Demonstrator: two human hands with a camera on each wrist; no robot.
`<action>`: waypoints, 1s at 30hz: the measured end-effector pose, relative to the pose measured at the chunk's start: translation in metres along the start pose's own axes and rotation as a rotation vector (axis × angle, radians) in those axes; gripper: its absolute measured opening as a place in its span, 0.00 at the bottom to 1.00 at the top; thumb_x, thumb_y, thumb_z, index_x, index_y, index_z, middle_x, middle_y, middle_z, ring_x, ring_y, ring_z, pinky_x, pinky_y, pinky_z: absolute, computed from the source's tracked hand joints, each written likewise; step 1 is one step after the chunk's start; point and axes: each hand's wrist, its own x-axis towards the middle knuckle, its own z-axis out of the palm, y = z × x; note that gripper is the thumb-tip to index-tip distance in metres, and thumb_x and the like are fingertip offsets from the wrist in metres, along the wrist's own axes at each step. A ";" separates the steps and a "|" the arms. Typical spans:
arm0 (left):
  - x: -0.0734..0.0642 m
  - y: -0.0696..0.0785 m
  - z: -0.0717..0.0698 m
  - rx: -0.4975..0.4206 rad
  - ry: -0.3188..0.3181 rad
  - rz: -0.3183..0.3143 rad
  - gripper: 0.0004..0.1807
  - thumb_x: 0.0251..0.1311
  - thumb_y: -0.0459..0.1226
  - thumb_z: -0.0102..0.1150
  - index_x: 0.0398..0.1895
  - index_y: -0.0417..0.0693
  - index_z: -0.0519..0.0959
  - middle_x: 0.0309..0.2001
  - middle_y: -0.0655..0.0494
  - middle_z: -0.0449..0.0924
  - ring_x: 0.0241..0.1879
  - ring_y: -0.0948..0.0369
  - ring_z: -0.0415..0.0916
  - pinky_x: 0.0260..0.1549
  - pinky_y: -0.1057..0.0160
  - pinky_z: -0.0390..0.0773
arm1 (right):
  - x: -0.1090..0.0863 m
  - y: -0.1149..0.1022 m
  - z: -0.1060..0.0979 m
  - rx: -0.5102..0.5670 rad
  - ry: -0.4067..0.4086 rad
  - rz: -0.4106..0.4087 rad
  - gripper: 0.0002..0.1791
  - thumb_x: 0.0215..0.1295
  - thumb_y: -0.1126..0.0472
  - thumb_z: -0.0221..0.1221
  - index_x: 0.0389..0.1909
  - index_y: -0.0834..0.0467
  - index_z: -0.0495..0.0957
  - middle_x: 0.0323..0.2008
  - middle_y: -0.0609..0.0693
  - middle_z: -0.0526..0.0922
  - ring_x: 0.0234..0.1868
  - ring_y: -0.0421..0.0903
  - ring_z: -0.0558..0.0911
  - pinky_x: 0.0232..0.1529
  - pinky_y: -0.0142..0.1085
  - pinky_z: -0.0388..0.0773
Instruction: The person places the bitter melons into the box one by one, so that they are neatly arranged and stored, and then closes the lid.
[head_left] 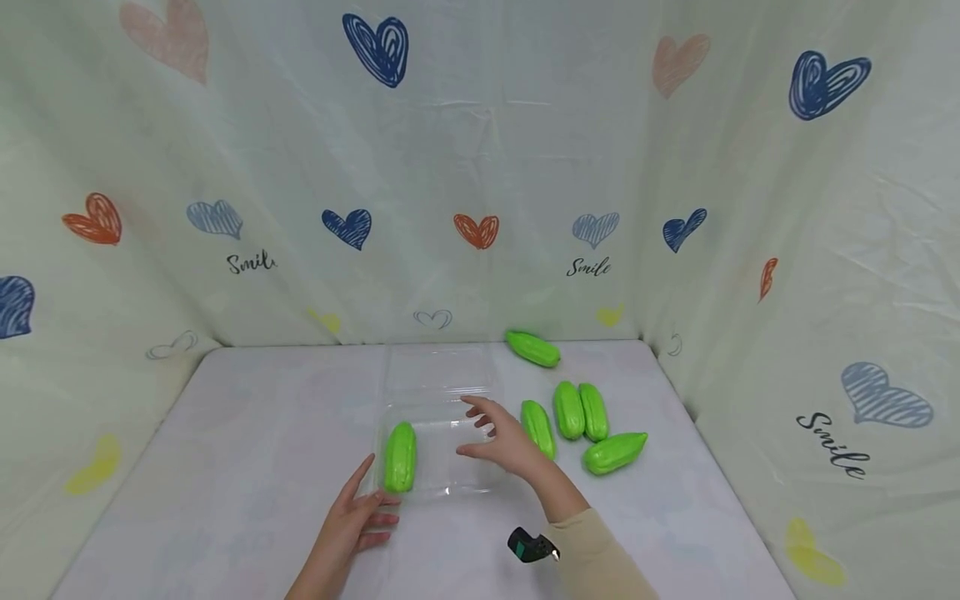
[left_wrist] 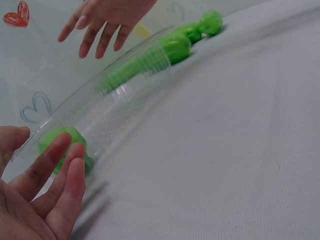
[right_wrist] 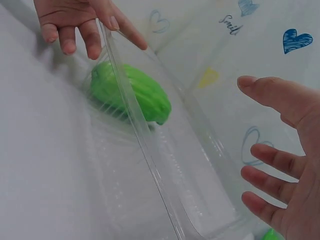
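Observation:
A clear plastic box (head_left: 453,479) lies on the table with its hinged lid (head_left: 438,367) folded back. Inside, along the left wall, rests one bright green ridged vegetable (head_left: 401,457), shaped like a short cucumber. My left hand (head_left: 355,518) is at the box's front left corner, its fingers spread and extended around that corner. Over the right part of the box hovers my right hand (head_left: 504,439), thumb and fingers apart with nothing between them. In the right wrist view, the green vegetable (right_wrist: 132,92) shows through the box wall beside the left hand (right_wrist: 80,25).
Several more green vegetables lie right of the box, including a nearby one (head_left: 537,427), a side-by-side pair (head_left: 569,410) and a tilted one (head_left: 615,453). Another (head_left: 533,348) is at the table's back edge. A black device (head_left: 531,546) sits by the right sleeve. Printed curtains surround the table.

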 end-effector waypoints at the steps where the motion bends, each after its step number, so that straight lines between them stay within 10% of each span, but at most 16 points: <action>1: 0.000 0.000 0.000 0.002 -0.001 0.002 0.37 0.69 0.37 0.53 0.78 0.56 0.50 0.42 0.45 0.84 0.35 0.51 0.83 0.32 0.53 0.82 | -0.001 0.001 -0.003 0.008 0.005 0.001 0.42 0.57 0.55 0.70 0.71 0.52 0.62 0.58 0.59 0.72 0.56 0.56 0.73 0.54 0.52 0.71; 30: 0.002 0.000 -0.001 -0.002 -0.006 -0.009 0.36 0.71 0.37 0.52 0.78 0.56 0.49 0.42 0.43 0.84 0.35 0.51 0.83 0.32 0.52 0.82 | -0.030 0.043 -0.053 0.013 0.213 0.091 0.39 0.55 0.63 0.71 0.68 0.57 0.67 0.56 0.62 0.74 0.54 0.59 0.75 0.54 0.56 0.71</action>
